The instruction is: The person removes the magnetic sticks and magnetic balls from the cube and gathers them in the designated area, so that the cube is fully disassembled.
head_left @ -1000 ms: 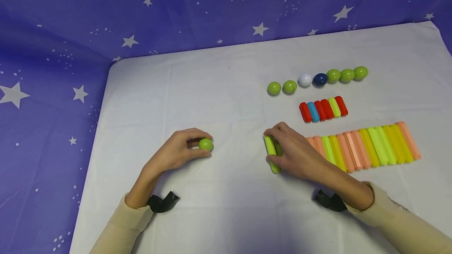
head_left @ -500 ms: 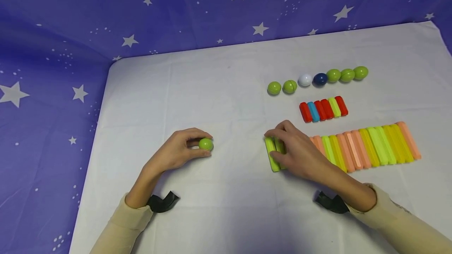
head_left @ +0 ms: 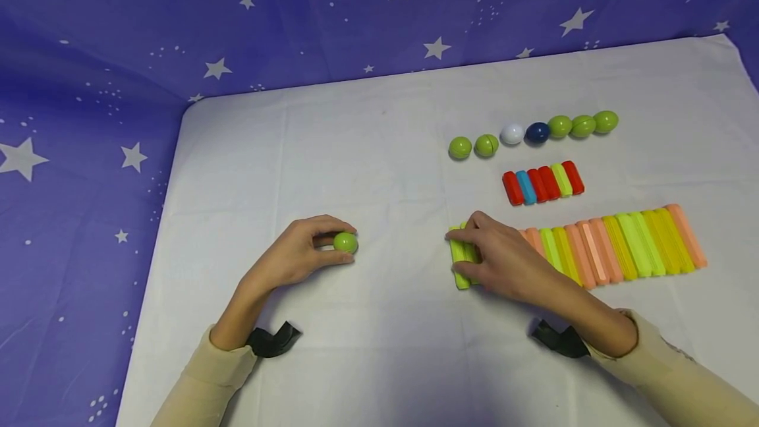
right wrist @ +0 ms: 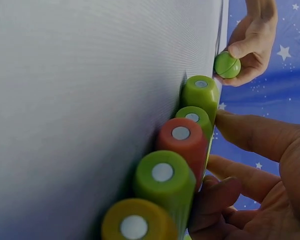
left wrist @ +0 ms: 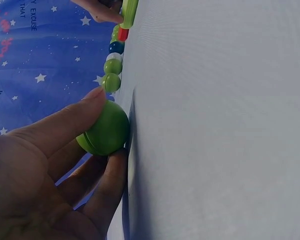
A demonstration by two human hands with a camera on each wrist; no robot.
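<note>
My left hand (head_left: 299,252) rests at the middle-left of the table and holds a green ball (head_left: 346,243) between thumb and fingers. In the left wrist view a seam shows round that ball (left wrist: 108,129). On the right, my right hand (head_left: 504,256) pinches the leftmost lime magnetic rod (head_left: 461,281), finger near its far end and thumb lower down. This rod lies against a second lime one at the left end of a long row of coloured rods (head_left: 611,249). Metal discs show in the rod ends (right wrist: 200,84) in the right wrist view. My right hand hides part of the row.
Behind the long row lies a group of short rods (head_left: 536,184), red, blue and lime. Farther back runs a line of balls (head_left: 537,133), mostly green, with one white and one dark blue. A starry purple cloth (head_left: 356,18) hangs beyond the white table (head_left: 332,137).
The leftmost lime rod has shifted slightly right and closed up against its neighbour. My right hand eased its fingers, then gripped the rod again. My left hand has stayed still with the ball.
</note>
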